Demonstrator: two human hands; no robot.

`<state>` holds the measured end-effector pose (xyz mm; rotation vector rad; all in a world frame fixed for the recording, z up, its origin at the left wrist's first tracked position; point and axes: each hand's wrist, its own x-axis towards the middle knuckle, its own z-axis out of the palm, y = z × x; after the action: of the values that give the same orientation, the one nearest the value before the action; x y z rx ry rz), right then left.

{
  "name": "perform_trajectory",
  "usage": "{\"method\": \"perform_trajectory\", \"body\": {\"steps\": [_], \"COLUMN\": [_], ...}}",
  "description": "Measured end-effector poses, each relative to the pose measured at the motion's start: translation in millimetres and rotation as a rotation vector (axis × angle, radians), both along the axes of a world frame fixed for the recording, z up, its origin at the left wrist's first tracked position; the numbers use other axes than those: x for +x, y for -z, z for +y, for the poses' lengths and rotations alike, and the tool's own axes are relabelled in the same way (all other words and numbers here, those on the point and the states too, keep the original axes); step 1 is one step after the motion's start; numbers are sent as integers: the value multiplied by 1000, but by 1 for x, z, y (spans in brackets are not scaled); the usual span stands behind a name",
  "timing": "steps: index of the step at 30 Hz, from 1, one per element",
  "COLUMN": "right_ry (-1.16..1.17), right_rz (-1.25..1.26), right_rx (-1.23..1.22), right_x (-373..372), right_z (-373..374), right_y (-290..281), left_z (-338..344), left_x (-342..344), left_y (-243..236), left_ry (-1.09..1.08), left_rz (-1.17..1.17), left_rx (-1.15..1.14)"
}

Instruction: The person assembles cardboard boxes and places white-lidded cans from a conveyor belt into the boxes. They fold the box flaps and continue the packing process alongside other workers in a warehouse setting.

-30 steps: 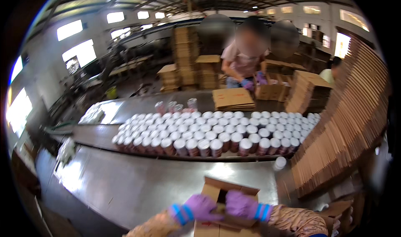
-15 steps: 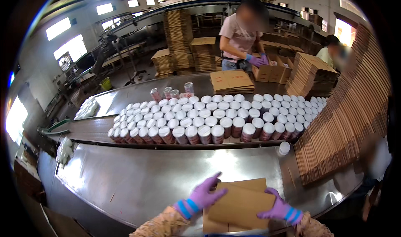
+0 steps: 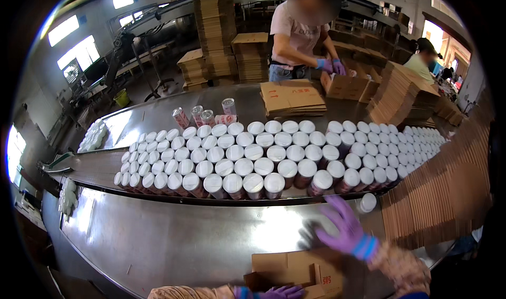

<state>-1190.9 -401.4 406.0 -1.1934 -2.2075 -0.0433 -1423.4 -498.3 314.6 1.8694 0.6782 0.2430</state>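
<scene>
One cardboard box lies on the steel table, with two purple-gloved hands at it, the left hand and the right hand. White-lidded cans stand packed in rows, far over a hundred, too many to count exactly. One can stands apart. Four cans sit behind the block. Two other people work beyond.

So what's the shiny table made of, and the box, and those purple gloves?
The table looks like stainless steel: grey, smooth, with bright glare from the lights. The box seems to be plain brown cardboard, matte, with folded flaps. The gloves, on the right hand and the left hand, look like thin stretchy rubber, maybe nitrile; they fit tightly, but the exact kind can't be told.
</scene>
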Motion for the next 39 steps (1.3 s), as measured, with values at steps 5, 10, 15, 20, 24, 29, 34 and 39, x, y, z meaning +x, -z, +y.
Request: {"method": "perform_trajectory", "body": {"steps": [5, 10, 15, 20, 24, 29, 34, 39], "right_ry": [182, 59, -216, -214, -456, -530, -165, 183], "right_rz": [-524, -356, -386, -391, -81, -666, -767, -422], "right_rx": [-233, 214, 327, -358, -1176, -1551, -685, 68], "right_x": [-107, -111, -62, -55, -32, -71, -80, -90], "right_z": [148, 140, 102, -2, 5, 16, 76, 127], "right_y": [32, 90, 58, 46, 87, 47, 22, 75], "left_z": [209, 225, 147, 94, 150, 76, 169, 233], "left_x": [-30, -42, -27, -37, -16, 22, -10, -24], "left_y": [-61, 17, -6, -41, 4, 166, -37, -16], "left_ry": [-622, -783, -704, -299, 243, 287, -70, -648], "left_rz": [720, 615, 367, 383, 300, 578, 795, 559], "left_rx": [1157, 1205, 1307, 430, -371, -423, 557, 1093]}}
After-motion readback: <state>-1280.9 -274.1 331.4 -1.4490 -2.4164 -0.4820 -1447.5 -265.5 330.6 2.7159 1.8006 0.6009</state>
